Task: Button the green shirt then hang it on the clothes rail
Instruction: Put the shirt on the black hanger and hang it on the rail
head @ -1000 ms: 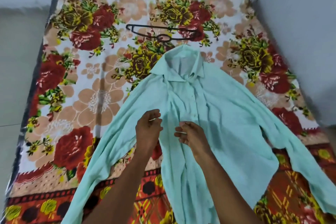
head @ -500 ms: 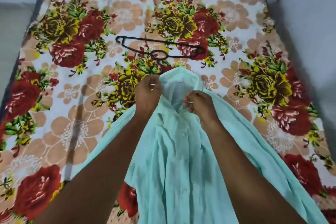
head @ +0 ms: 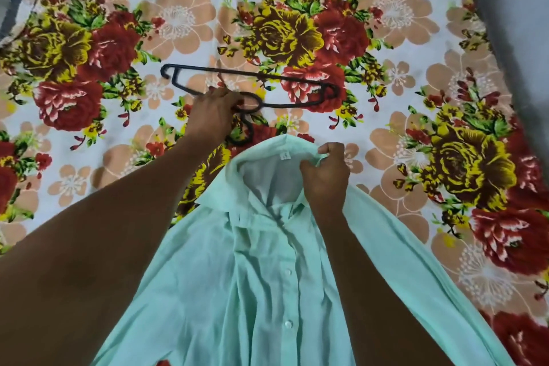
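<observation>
The green shirt (head: 267, 276) lies front-up on the floral bed sheet (head: 416, 38), its collar pinched in the right hand (head: 325, 178). The left hand (head: 212, 116) closes on the black hanger (head: 297, 77) just beyond. Pale mint, wrinkled, lower buttons fastened.

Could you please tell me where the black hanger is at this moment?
In the head view the black hanger lies on the floral bedsheet just beyond the green shirt collar, with the left hand closing on its hook end.
</observation>
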